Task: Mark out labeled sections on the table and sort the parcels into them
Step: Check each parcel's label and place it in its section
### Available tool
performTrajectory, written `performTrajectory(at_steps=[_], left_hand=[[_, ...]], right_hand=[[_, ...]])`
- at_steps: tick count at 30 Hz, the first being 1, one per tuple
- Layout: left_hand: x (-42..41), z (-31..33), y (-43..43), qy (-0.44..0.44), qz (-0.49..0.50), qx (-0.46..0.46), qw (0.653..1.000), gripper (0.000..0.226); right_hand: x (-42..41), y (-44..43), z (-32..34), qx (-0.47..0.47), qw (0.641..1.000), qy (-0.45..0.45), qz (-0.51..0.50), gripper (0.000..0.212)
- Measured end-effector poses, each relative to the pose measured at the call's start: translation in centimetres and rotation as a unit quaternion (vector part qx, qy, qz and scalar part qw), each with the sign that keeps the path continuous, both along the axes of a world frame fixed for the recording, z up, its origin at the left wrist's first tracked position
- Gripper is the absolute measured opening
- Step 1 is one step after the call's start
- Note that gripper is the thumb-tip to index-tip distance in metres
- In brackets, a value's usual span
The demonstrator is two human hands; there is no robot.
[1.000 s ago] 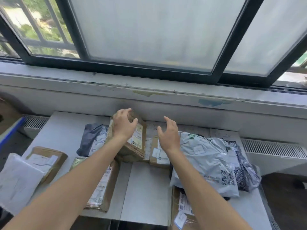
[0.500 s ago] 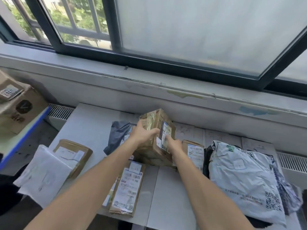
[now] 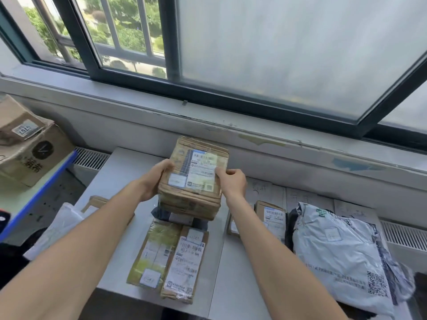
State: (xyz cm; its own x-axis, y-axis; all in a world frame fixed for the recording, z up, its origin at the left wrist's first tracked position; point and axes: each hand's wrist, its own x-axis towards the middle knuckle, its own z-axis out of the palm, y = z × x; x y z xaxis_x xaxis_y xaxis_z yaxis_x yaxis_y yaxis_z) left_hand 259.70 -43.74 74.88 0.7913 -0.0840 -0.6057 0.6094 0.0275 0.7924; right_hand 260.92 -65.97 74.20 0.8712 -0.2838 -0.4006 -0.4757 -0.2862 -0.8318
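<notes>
Pale grey table (image 3: pixel 120 181) below a dark-framed sliding window (image 3: pixel 129 73). Held up above its far middle, off the surface, a brown taped cardboard box (image 3: pixel 194 181) with a white shipping label facing up. Gripped on its left side by the left hand (image 3: pixel 154 181), fingers wrapped round the edge; pinched on its right side by the right hand (image 3: pixel 232 182), fingers curled at the label's edge. Directly beneath, a dark grey plastic bag (image 3: pixel 175 217). Nearer, a flat brown labelled parcel (image 3: pixel 184 262). To the right, a small brown cardboard carton (image 3: pixel 272 215) beside a large pale grey plastic mailer (image 3: pixel 342 257).
</notes>
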Motion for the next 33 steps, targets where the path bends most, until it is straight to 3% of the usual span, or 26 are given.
performTrajectory(at_steps=[13, 16, 20, 23, 25, 28, 33], left_hand=[[-2.0, -1.6, 1.9, 0.023, 0.002, 0.002, 1.000, 0.033], [-1.4, -1.6, 2.2, -0.002, 0.000, 0.040, 0.999, 0.038], [-0.7, -2.3, 5.3, -0.082, 0.056, 0.239, 0.966, 0.061], [-1.7, -2.8, 9.5, -0.117, -0.014, 0.473, 0.873, 0.066], [-2.9, -3.5, 12.6, -0.125, -0.062, 0.564, 0.814, 0.067], [-5.6, -4.5, 17.1, -0.097, -0.081, 0.613, 0.780, 0.066], [-10.8, -6.5, 23.9, -0.003, -0.053, 0.605, 0.794, 0.070]], right_hand=[[-2.7, 2.7, -1.0, -0.026, 0.999, 0.025, 0.027, 0.037], [-2.6, 3.1, -0.6, -0.138, 0.989, -0.033, 0.037, 0.050], [-1.8, 5.6, 0.0, -0.314, 0.914, -0.225, 0.126, 0.057], [-1.3, 10.1, 0.6, -0.353, 0.845, -0.334, 0.224, 0.054], [-1.6, 14.1, 0.9, -0.351, 0.803, -0.390, 0.283, 0.052], [-3.0, 20.4, 0.3, -0.324, 0.760, -0.437, 0.355, 0.051], [-6.0, 28.5, -3.8, -0.311, 0.735, -0.405, 0.446, 0.051]])
